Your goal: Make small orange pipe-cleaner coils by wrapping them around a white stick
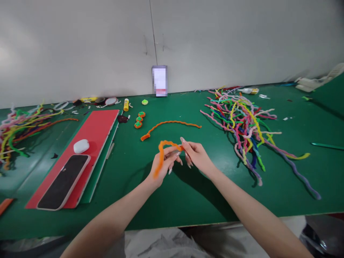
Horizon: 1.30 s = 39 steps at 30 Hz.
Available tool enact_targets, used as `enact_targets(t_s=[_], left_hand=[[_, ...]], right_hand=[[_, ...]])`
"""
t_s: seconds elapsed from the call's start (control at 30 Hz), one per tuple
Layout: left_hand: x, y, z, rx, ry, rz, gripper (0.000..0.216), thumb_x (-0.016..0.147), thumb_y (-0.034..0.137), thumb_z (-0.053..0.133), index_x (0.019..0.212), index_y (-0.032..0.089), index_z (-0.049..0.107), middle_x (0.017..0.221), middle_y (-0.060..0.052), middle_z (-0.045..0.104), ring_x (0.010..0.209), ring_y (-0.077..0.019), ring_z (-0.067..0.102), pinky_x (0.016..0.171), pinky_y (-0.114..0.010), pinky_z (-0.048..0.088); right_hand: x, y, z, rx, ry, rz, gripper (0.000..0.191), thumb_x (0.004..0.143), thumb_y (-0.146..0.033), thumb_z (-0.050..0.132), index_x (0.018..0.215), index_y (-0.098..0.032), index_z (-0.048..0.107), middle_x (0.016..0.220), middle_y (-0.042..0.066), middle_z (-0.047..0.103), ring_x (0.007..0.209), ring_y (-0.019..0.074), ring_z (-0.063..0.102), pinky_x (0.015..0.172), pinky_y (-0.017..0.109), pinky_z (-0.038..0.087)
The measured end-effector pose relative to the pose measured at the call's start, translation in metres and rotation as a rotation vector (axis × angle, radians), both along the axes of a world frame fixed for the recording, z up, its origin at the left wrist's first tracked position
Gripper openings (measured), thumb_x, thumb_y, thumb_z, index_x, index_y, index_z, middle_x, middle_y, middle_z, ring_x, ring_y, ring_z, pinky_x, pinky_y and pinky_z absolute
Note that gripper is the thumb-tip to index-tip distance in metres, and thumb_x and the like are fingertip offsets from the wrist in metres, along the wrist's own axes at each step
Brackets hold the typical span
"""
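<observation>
Above the green table, an orange pipe cleaner (161, 154) is pinched between the fingertips of both hands. My left hand (162, 163) is closed on it, and its long end loops up and back over that hand. With thumb and fingers, my right hand (195, 154) grips the other end, which is partly hidden by the fingers. Just beyond the hands lies a second orange pipe cleaner (174, 122), curved, its left end coiled into a short thick roll. Farther back to the left sit several small orange coils with green tops (139, 119).
Colourful pipe cleaners are heaped at right (242, 125) and at far left (24, 129). A red board (96, 125) holds a phone (63, 182) and a white case (81, 146). A glue stick (126, 105) stands behind; a lit screen (159, 80) leans against the wall.
</observation>
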<state>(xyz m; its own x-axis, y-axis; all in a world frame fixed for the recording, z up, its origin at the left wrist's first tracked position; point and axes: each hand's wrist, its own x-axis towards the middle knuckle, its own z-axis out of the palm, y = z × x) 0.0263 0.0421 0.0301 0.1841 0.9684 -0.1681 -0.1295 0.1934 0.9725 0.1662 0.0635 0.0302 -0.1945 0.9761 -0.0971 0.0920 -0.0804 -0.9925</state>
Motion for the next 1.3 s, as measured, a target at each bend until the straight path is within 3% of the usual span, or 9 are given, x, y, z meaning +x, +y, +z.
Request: enact_targets(t_s=[0.23,0.57,0.67,0.77,0.83,0.9,1.0,1.07,1.3], left_hand=[[-0.005,0.005,0.001,-0.077,-0.041,-0.075,0.026,0.072,0.03,0.061,0.093,0.014,0.057,0.06,0.001,0.059,0.037,-0.0031,0.035,0.036,-0.017,0.027],[-0.019,0.01,0.012,-0.108,-0.156,-0.293,0.031,0.081,0.031,0.047,0.108,0.017,0.043,0.075,-0.003,0.061,0.053,-0.0098,0.05,0.055,-0.024,0.04],[-0.021,0.013,0.011,-0.039,0.012,-0.178,0.027,0.085,0.041,0.04,0.094,0.017,0.049,0.074,-0.003,0.058,0.059,-0.0123,0.051,0.061,-0.027,0.041],[-0.022,0.015,0.011,0.215,0.327,0.095,0.03,0.084,0.044,0.04,0.074,0.018,0.052,0.074,-0.003,0.052,0.071,-0.0143,0.05,0.071,-0.028,0.039],[-0.023,0.015,0.012,0.353,0.463,0.186,0.034,0.084,0.045,0.04,0.068,0.018,0.052,0.072,-0.002,0.05,0.073,-0.0144,0.048,0.072,-0.027,0.038],[-0.022,0.013,0.014,0.302,0.434,0.081,0.04,0.085,0.048,0.035,0.067,0.017,0.052,0.067,-0.002,0.051,0.065,-0.0128,0.046,0.063,-0.025,0.038],[-0.018,0.008,0.018,0.033,0.222,-0.233,0.046,0.083,0.054,0.033,0.075,0.014,0.054,0.06,-0.001,0.052,0.048,-0.0087,0.041,0.046,-0.022,0.032],[-0.015,0.006,0.02,-0.075,0.142,-0.357,0.044,0.082,0.052,0.039,0.084,0.012,0.057,0.062,-0.002,0.055,0.045,-0.007,0.04,0.043,-0.021,0.029],[-0.016,0.004,0.02,-0.201,-0.182,-0.434,0.039,0.08,0.047,0.046,0.091,0.013,0.06,0.075,-0.005,0.057,0.047,-0.0054,0.042,0.043,-0.021,0.026]], right_hand=[[0.002,0.004,-0.003,0.01,0.031,0.106,0.037,0.081,-0.051,0.042,0.069,-0.017,0.05,0.054,-0.003,0.054,0.04,0.008,0.051,0.041,0.019,0.041],[0.008,0.003,0.004,0.172,-0.102,0.092,0.034,0.085,-0.045,0.04,0.066,-0.017,0.049,0.052,-0.002,0.054,0.041,0.0084,0.05,0.043,0.02,0.041],[0.008,0.002,0.007,0.208,-0.13,0.094,0.034,0.086,-0.044,0.039,0.067,-0.017,0.049,0.054,-0.002,0.055,0.042,0.0083,0.05,0.044,0.019,0.041],[0.008,0.0,0.007,0.283,-0.215,0.072,0.031,0.087,-0.042,0.039,0.07,-0.018,0.051,0.055,-0.001,0.056,0.044,0.0086,0.051,0.046,0.019,0.041],[0.008,-0.001,0.005,0.374,-0.308,0.05,0.028,0.088,-0.038,0.039,0.075,-0.018,0.053,0.057,-0.001,0.057,0.047,0.0091,0.052,0.05,0.019,0.041],[0.009,-0.001,0.001,0.453,-0.387,0.037,0.025,0.089,-0.034,0.038,0.08,-0.018,0.055,0.061,0.0,0.059,0.051,0.0099,0.053,0.053,0.02,0.04],[0.01,0.0,-0.005,0.519,-0.46,0.014,0.022,0.089,-0.031,0.038,0.083,-0.018,0.055,0.063,0.001,0.06,0.055,0.0109,0.055,0.055,0.021,0.039],[0.011,0.0,-0.007,0.548,-0.483,-0.011,0.022,0.089,-0.03,0.039,0.084,-0.018,0.056,0.064,0.001,0.061,0.056,0.0111,0.055,0.055,0.02,0.038],[0.011,0.0,-0.008,0.629,-0.493,-0.016,0.024,0.089,-0.03,0.038,0.084,-0.018,0.058,0.068,0.002,0.063,0.057,0.0114,0.057,0.055,0.02,0.039]])
